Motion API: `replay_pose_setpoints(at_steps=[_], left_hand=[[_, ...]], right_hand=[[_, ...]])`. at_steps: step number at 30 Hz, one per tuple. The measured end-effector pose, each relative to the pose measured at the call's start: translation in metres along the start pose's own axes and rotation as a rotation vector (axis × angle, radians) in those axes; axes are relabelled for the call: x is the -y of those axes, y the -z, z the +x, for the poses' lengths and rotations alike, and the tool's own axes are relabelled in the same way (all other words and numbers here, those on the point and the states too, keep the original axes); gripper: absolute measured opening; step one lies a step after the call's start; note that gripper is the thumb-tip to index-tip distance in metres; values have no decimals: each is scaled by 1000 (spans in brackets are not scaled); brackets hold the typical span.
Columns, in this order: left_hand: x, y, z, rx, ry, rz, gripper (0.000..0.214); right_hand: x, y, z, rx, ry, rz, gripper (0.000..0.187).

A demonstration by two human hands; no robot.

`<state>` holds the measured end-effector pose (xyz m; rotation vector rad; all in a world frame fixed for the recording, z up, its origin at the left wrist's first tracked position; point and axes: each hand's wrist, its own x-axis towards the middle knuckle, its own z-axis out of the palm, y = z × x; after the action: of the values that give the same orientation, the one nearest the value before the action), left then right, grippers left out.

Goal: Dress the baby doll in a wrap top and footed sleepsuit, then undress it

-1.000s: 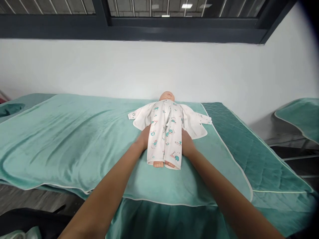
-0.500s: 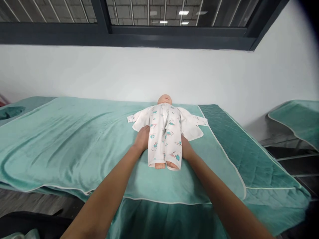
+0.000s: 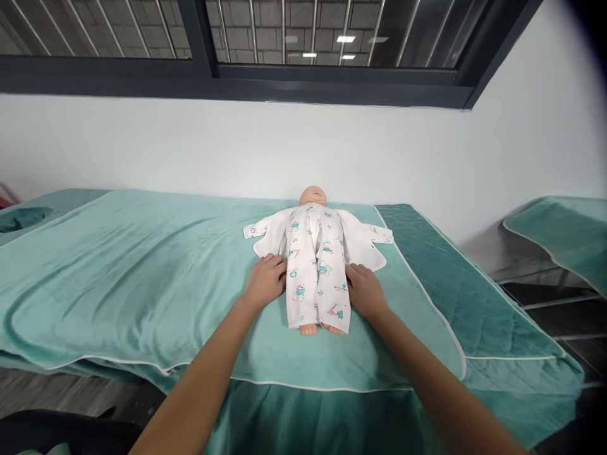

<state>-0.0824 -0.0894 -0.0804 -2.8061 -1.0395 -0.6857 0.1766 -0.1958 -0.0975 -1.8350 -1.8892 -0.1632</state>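
2 arms (image 3: pixel 215 357) reach forward, left grip (image 3: pixel 266 281) and right grip (image 3: pixel 366 292) apart, backs up, fingers (image 3: pixel 275 259) bent.

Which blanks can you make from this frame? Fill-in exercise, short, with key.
1. The doll's head lies close to the white ____.
2. The doll's feet poke out past the hems of the patterned ____.
3. Of the person's two hands, the one nearer the darker quilted cover is the ____.
4. Beyond the dark window frame stands a row of metal ____.

Missing words: wall; trousers; right hand; bars.
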Motion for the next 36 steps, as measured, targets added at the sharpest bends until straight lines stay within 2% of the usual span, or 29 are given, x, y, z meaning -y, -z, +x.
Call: replay_pose_setpoints(at_steps=[3, 5, 7, 10, 12, 15, 18, 20, 23, 24, 25, 26, 27, 29, 30, 32, 34, 36], left_hand=[[5, 0, 0, -9, 42, -109, 20], [13, -3, 2, -44, 148, -188, 24], [21, -7, 7, -94, 349, -177, 26], [31, -14, 17, -133, 682, 8, 29], [35, -16, 22, -141, 833, 123, 39], [41, -18, 26, -142, 932, 180, 44], [47, -14, 25, -147, 924, 98, 30], [46, -8, 27, -223, 912, -121, 25], [27, 9, 35, -431, 807, -600, 25], [16, 15, 39, -473, 731, -708, 26], [4, 21, 42, -493, 654, -758, 25], [-8, 25, 45, -459, 569, -753, 23], [-20, 29, 47, -367, 454, -711, 20], [-37, 31, 49, -215, 172, -577, 19], [-41, 31, 49, -158, 56, -519, 18], [-38, 29, 51, -131, -68, -485, 16], [-24, 25, 61, -200, -1, -543, 16], [-4, 21, 81, -266, 229, -604, 18]], right_hand=[[-14, -1, 3, -34, -46, 27, 19], [-33, -2, 9, -89, -129, 34, 21], [-56, -3, 17, -155, -249, 13, 24], [-83, -5, 28, -221, -440, -67, 37], [-93, -5, 34, -179, -570, -154, 46], [-101, -3, 43, -10, -719, -173, 50], [-104, 6, 53, 77, -740, 25, 42], [-94, 17, 63, 36, -685, 171, 36], [-54, 40, 78, -184, -557, 462, 34], [-35, 48, 82, -210, -474, 539, 31], [-17, 55, 86, -184, -352, 585, 27], [0, 62, 88, -87, -208, 591, 24], [15, 67, 90, 83, -94, 544, 21], [31, 73, 93, 331, 47, 449, 19], [32, 73, 95, 423, 77, 443, 19], [24, 72, 103, 489, 53, 518, 21], [9, 66, 120, 404, -59, 580, 28], [-5, 55, 143, 252, -189, 522, 33]])
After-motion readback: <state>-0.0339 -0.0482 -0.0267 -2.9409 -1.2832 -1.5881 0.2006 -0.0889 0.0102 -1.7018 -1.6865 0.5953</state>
